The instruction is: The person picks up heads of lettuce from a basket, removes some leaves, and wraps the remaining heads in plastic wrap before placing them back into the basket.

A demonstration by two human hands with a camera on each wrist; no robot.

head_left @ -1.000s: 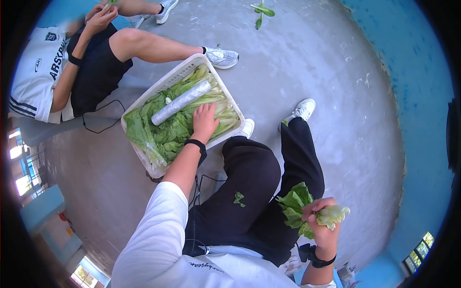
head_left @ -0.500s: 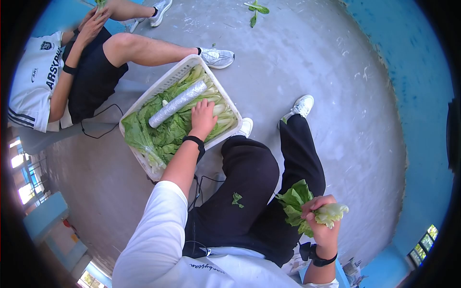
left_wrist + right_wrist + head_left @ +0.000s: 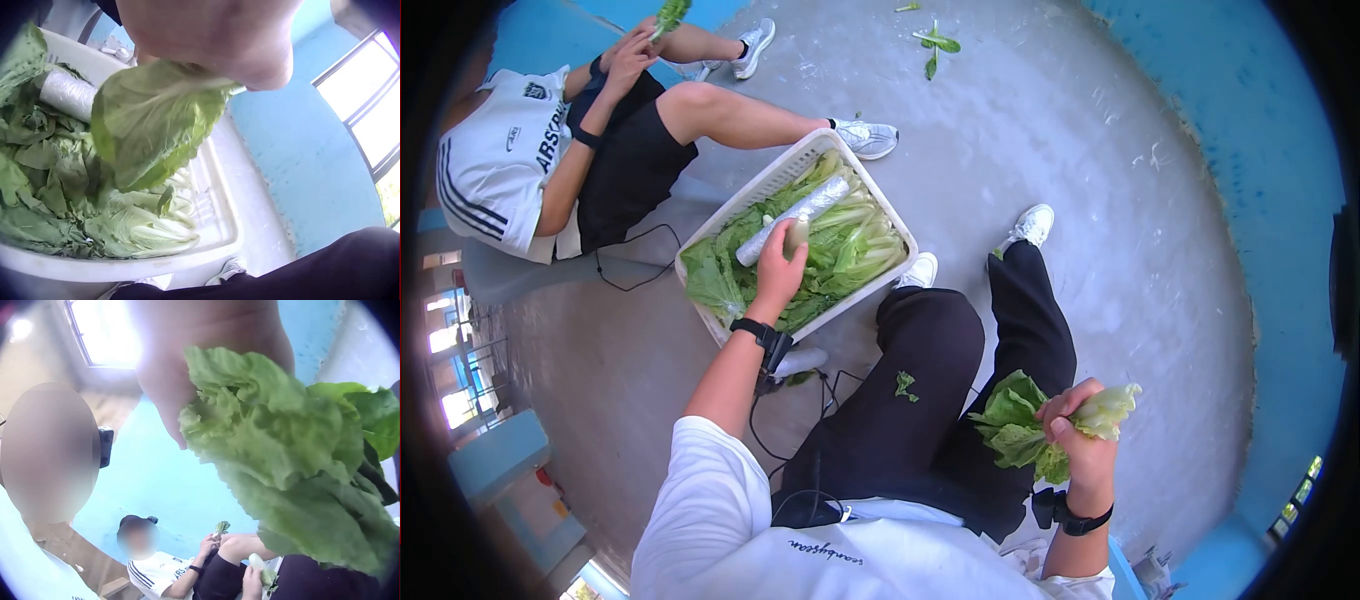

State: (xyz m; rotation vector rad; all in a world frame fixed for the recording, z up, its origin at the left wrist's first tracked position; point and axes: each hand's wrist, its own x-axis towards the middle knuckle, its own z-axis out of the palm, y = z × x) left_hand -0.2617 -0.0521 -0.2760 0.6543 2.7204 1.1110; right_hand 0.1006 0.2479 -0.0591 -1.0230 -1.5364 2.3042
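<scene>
Over the white crate (image 3: 906,222), my left hand (image 3: 778,275) grips a head of leafy greens. Its pale stem end (image 3: 798,232) sticks up past the fingers. In the left wrist view its broad leaves (image 3: 159,122) hang below the hand and hide part of the crate. My right hand (image 3: 1083,445), above my lap, grips a bunch of leafy greens (image 3: 1012,418), with pale frilly leaves standing out on the other side of the fist. Many similar heads with pale stems (image 3: 870,235) fill the crate. Across them lies a shiny roll of plastic wrap (image 3: 820,200).
Another person (image 3: 530,150) sits beyond the crate at the left, holding greens (image 3: 670,15). Leaf scraps (image 3: 938,45) lie on the concrete floor (image 3: 1120,200), and one scrap (image 3: 907,386) is on my trouser leg. A black cable (image 3: 760,440) runs between me and the crate.
My left hand was resting on the greens at the crate's right side. It has lifted a head and moved left toward me. My right hand still holds its bunch, nearly in place.
</scene>
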